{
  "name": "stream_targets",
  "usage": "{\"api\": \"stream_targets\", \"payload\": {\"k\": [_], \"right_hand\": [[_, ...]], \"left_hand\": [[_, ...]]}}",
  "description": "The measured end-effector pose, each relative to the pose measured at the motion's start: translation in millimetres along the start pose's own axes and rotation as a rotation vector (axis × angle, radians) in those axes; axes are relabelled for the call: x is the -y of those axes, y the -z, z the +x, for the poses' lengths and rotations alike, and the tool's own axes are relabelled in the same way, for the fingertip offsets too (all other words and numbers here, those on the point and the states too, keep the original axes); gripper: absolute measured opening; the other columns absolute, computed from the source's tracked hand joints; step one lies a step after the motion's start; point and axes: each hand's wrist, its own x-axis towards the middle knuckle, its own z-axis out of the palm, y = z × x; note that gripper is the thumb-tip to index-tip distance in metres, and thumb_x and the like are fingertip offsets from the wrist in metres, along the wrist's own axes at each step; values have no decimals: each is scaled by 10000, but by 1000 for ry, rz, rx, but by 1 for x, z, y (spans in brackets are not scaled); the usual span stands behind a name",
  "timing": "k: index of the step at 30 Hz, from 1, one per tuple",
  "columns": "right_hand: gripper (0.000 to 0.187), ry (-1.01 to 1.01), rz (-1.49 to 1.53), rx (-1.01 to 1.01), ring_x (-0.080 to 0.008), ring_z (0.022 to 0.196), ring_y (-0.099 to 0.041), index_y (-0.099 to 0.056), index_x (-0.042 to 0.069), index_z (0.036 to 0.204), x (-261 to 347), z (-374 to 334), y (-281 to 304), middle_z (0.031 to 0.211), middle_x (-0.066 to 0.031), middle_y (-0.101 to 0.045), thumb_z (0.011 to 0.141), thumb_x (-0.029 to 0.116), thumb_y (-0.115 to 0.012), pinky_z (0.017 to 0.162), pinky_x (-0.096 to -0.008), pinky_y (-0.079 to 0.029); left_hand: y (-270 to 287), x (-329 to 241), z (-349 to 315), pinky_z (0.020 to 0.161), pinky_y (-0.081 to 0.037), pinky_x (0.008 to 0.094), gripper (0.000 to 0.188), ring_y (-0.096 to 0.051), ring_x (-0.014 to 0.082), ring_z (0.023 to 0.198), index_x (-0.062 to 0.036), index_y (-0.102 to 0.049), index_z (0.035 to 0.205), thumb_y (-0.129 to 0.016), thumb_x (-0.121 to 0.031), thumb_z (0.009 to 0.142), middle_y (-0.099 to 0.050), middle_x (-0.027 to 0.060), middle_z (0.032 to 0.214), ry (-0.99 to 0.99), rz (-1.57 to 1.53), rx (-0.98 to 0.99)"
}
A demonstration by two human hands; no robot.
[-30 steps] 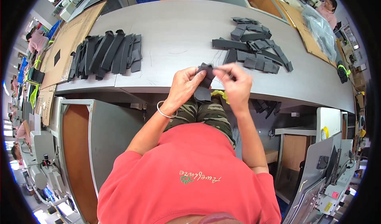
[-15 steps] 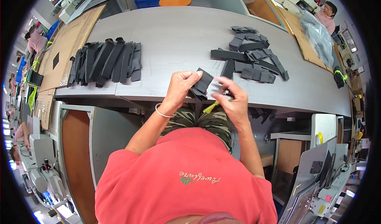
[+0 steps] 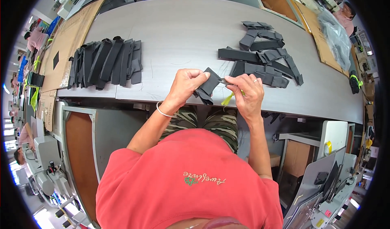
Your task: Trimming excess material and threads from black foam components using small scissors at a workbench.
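Note:
My left hand is closed on a folded dark grey fabric strip, pinching its upper edge between thumb and fingers. The strip's lower end hangs at the table's front edge. In my right hand is a pair of thread snips, mostly covered by the fingers; its metal tip meets the strip's right edge. A yellow-green ribbon dangles below that hand. Beyond my right hand lies a loose heap of similar dark strips. A row of strips lies side by side on the left.
The grey table carries scattered loose threads. Cardboard sheets border it on the left, and clear plastic lies on the right one. Below the edge are an open cabinet at left and a shelf unit at right.
My right hand has turned and brought the snips' tip against the strip's right edge. My left hand keeps its pinch on the strip. The view has shifted slightly.

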Motion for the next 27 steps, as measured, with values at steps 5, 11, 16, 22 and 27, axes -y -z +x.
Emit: {"api": "stream_targets", "payload": {"k": [5,11,16,22,27], "right_hand": [[207,36,-69,12,-176,644,-468,-712,148,899,-10,3,-1,726,28,-611,709,72,-741,626,-317,-304],[211,15,-90,12,-172,631,-458,-719,164,900,-16,2,-3,712,34,-607,709,79,-744,618,-317,-297],[183,8,-70,-2,-182,625,-441,-725,187,899,-20,2,-7,676,40,-559,721,144,-736,618,-327,-300],[192,31,-96,42,-189,619,-453,-728,169,897,-21,5,-5,681,22,-577,717,103,-737,612,-327,-297],[191,-402,565,-79,-94,729,-530,-694,78,1009,-13,2,-6,807,10,-633,819,64,-696,690,-253,-395]], "left_hand": [[2,7,11,482,-452,225,269,-599,97,525,31,-669,748,-614,-181,905,-655,73,645,12,32,31],[1,7,17,521,-491,231,283,-632,123,550,2,-669,786,-594,-230,929,-673,100,671,89,1,80],[0,10,20,488,-485,242,277,-619,125,530,12,-674,757,-598,-203,914,-663,97,647,121,-64,43],[4,12,22,519,-494,244,303,-613,118,533,5,-667,749,-601,-236,920,-664,98,646,119,-99,55],[6,4,19,629,-516,240,101,-651,120,701,-11,-623,930,-614,-109,907,-684,112,772,71,-232,45]]}}
